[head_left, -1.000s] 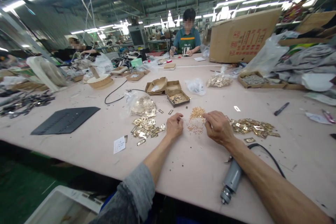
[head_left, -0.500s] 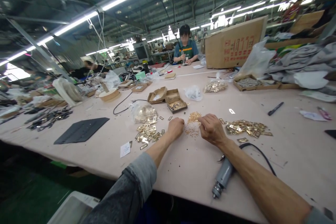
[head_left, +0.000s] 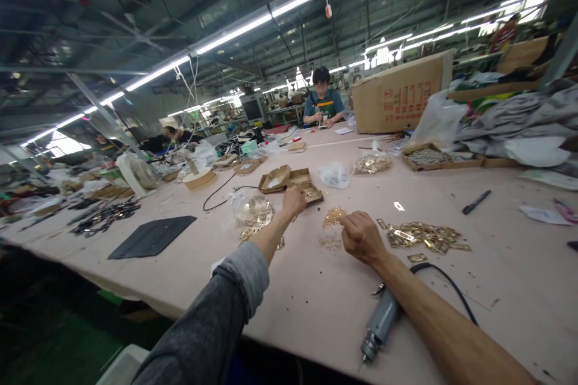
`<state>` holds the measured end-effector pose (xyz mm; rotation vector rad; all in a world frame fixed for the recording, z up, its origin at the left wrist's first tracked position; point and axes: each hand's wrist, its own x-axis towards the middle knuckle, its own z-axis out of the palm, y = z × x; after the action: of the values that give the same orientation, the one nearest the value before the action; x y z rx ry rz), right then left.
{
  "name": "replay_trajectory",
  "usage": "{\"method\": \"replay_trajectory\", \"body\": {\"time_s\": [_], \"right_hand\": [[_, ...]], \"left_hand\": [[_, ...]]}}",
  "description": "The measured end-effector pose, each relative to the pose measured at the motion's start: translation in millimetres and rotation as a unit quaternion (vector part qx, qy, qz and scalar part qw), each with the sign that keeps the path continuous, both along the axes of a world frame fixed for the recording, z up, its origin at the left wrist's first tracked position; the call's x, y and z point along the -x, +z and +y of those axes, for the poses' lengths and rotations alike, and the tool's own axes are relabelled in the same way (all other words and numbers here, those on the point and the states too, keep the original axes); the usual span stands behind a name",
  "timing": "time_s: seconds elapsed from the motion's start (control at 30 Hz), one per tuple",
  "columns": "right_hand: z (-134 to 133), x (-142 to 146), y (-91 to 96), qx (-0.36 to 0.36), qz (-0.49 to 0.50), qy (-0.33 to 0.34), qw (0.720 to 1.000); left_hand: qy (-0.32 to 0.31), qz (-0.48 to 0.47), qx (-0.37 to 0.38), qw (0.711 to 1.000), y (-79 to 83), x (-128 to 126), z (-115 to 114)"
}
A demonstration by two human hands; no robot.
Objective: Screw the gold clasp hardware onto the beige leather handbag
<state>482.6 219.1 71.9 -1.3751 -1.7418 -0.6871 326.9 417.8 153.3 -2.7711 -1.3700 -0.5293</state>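
My left hand is at the near left edge of a small open cardboard box with tiny metal bits in it. Its fingers are closed, and anything in them is hidden. Curled fingers also show on my right hand, which rests at the right side of a pile of tiny gold-coloured parts; what it holds, if anything, cannot be made out. Brass-coloured slotted plates lie in a heap to its right. Below my right forearm lies a grey power screwdriver with a black cord.
More plates lie left of my left arm, before a plastic bag. A black sheet lies further left. At the back are a large carton and a co-worker. A black pen lies at right.
My left hand has moved forward and slightly left, from beside the gold pile to the small cardboard box. My right hand stays by the pile. The camera view has tilted up slightly.
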Motion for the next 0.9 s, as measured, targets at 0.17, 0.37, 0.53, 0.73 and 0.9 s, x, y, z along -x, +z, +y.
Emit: {"method": "replay_trajectory", "body": {"time_s": [0.17,0.37,0.53,0.73,0.9], "right_hand": [[2,-5,-4.6,0.015,0.025,-0.008,1.000],[4,-12,-8.6,0.076,0.057,-0.050,0.994],[5,-21,-13.3,0.156,0.072,-0.070,0.983],[4,-31,-20.2,0.239,0.087,-0.059,0.965],[1,-29,-19.4,0.323,0.038,-0.016,0.946]], "left_hand": [[0.048,-0.131,-0.028,0.990,19.4,10,28],[0.037,-0.222,0.015,0.974,-36.8,43,-1],[0.012,-0.286,0.049,0.957,-82.9,58,-26],[0.024,-0.339,0.039,0.940,-105.5,62,-25],[-0.050,-0.327,0.022,0.944,-108.0,63,-29]]}}
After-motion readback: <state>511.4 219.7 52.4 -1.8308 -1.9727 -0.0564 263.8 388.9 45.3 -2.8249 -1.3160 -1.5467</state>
